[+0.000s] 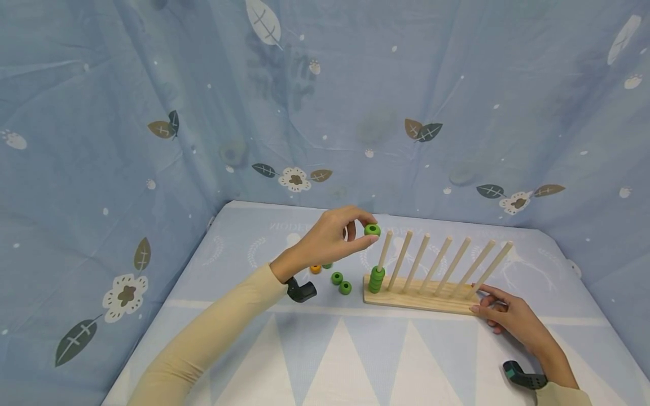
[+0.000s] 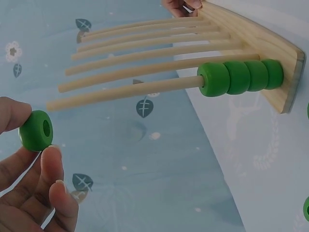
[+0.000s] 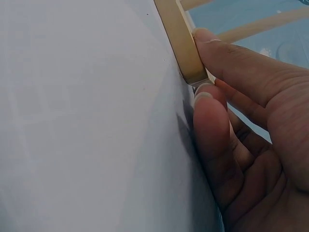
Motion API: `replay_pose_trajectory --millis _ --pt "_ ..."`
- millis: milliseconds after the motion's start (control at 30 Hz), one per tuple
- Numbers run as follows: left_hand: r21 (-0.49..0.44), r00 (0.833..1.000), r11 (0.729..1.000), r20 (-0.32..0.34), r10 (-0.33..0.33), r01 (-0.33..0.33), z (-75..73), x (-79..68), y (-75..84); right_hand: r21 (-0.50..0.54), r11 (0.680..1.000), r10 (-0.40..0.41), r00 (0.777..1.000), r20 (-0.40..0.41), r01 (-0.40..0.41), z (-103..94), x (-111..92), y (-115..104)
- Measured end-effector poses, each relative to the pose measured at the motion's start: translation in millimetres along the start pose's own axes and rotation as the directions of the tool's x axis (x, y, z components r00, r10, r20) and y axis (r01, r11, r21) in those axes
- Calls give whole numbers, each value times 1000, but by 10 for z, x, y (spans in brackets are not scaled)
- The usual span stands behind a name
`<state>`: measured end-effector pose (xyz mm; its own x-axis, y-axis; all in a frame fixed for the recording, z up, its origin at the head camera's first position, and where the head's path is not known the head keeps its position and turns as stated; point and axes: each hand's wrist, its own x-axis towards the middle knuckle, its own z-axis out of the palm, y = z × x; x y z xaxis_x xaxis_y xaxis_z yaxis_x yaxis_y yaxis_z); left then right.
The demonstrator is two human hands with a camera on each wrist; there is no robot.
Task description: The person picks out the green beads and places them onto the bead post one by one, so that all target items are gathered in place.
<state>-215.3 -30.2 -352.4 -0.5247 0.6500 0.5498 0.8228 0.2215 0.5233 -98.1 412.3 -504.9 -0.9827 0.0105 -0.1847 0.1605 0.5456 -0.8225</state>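
Observation:
A green bead (image 1: 372, 230) is pinched between the thumb and fingers of my left hand (image 1: 332, 237). In the left wrist view this bead (image 2: 36, 130) is apart from the tip of the nearest peg (image 2: 120, 94), its hole showing. Several green beads (image 1: 376, 280) are stacked at the bottom of the leftmost peg. The wooden peg rack (image 1: 421, 301) has a long flat base with several upright pegs. My right hand (image 1: 513, 318) grips the right end of that base. In the right wrist view the thumb (image 3: 241, 65) lies against the base corner (image 3: 190, 70), with fingers curled by its end.
Left of the rack, loose green beads (image 1: 337, 278) lie on the patterned table (image 1: 325, 361). An orange bead (image 1: 315, 269) and another green bead (image 1: 327, 265) are partly hidden by my left forearm. Blue printed cloth (image 1: 355, 113) hangs behind and at the sides.

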Motion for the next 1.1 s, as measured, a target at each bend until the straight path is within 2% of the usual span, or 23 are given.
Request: replay_pose_trajectory --millis 1100 --pt "9 999 999 -19 45 -45 76 158 88 -3 1000 -3 1000 -8 3 16 3 30"
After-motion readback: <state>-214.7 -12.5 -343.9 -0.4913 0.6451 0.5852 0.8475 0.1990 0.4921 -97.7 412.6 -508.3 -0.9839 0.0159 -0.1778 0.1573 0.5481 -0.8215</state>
